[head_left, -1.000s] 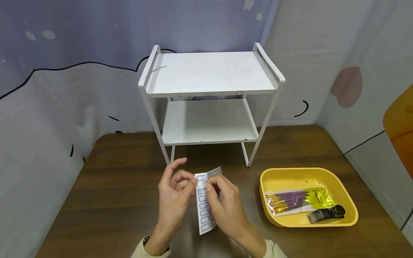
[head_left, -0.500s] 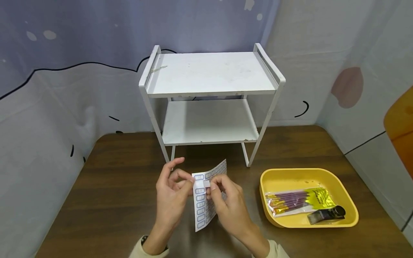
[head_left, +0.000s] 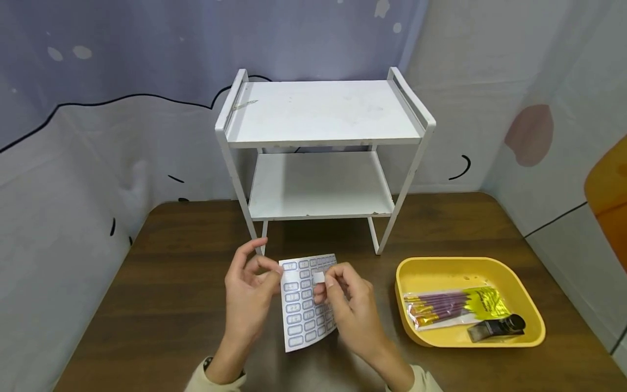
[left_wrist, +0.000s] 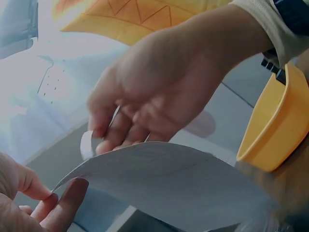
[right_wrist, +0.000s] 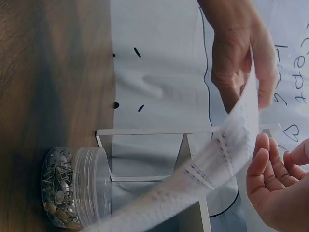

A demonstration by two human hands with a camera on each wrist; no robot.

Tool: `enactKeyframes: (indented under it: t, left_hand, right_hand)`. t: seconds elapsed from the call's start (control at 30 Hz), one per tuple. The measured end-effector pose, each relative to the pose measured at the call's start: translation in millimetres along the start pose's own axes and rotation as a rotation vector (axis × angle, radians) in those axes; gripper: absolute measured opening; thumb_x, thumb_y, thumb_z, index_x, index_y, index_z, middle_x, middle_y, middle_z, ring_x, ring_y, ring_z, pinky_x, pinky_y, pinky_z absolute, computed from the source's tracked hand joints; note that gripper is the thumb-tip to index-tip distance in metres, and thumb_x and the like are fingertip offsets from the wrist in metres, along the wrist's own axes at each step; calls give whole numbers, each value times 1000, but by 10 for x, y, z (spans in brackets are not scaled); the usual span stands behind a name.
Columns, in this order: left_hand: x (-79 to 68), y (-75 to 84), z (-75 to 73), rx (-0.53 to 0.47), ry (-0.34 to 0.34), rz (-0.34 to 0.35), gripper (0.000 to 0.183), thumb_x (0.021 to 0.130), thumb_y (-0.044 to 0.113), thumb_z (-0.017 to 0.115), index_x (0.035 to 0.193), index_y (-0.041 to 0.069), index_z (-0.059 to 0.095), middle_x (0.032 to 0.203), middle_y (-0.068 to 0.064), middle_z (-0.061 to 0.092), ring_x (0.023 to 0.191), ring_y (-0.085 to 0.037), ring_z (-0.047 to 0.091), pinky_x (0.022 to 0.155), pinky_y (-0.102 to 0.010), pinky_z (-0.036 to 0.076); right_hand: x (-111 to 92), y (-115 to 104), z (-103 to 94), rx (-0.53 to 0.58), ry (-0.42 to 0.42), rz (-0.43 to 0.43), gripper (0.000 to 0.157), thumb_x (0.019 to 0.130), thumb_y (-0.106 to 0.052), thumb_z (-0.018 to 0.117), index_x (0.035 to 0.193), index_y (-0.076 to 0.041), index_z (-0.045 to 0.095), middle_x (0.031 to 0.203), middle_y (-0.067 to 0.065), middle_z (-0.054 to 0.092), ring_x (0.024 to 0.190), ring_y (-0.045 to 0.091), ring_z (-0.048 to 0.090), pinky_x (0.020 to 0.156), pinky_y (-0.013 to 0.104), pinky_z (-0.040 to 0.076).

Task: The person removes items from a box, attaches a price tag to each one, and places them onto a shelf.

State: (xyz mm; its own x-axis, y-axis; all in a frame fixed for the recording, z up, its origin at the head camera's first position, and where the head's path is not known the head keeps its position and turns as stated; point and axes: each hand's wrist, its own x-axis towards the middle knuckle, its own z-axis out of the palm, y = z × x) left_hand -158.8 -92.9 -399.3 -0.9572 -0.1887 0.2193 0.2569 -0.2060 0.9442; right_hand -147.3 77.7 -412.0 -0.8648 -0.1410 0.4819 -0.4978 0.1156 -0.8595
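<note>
My left hand point(head_left: 248, 294) pinches the upper left corner of a white sheet of label stickers point(head_left: 295, 318) between thumb and forefinger. Blue-outlined labels fill the sheet in columns. Just right of its middle, my right hand point(head_left: 356, 310) pinches a small white sticker point(head_left: 319, 277) at its edge. From the left wrist view, the sheet point(left_wrist: 169, 186) bows outward with its plain back showing, and the small sticker point(left_wrist: 87, 145) curls from my right fingertips. Whether the sticker is wholly apart from the sheet, I cannot tell.
A white two-tier shelf point(head_left: 320, 111) stands at the back of the brown table point(head_left: 161, 288). On the right, a yellow tray point(head_left: 406, 326) holds packaged paintbrushes point(head_left: 441, 306) and a black-capped item point(head_left: 497, 326). The right wrist view shows a clear jar point(right_wrist: 91, 179) of metal tacks.
My left hand has moved left with the sheet, which now faces the head camera more fully. The small sticker in my right fingers has lifted up from the sheet's left column.
</note>
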Motion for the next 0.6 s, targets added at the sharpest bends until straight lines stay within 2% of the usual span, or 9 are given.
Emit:
enactKeyframes:
  t: [0.13,0.27,0.43,0.6]
  left_hand:
    - [44,14,-153,-10,36,-24,53,81,-24,51,125,6,53,73,-2,59,54,-11,64,54,-29,59]
    - [101,51,-405,-16,60,-74,55,82,-24,50,125,10,53,73,-1,60,52,-9,61,53,-26,57]
    - [190,42,-841,-51,27,-146,54,86,-23,50,129,11,49,73,0,62,59,-9,61,55,-22,56]
    - [270,-113,-1315,-46,-10,-249,52,90,-19,51,129,14,47,75,1,64,68,-9,64,59,-22,58]
  right_hand:
    - [3,3,-44,19,4,11,12,99,8,46,89,4,52,79,19,67,69,10,66,63,32,59]
    - [7,14,-128,11,35,19,12,99,9,47,89,4,52,78,18,67,68,9,65,61,31,58]
    - [15,19,-251,-12,60,52,12,100,7,46,89,4,52,78,17,67,68,10,67,62,30,58]
    - [1,26,-323,-11,69,92,12,100,6,45,90,6,51,79,22,67,68,13,68,63,30,58]
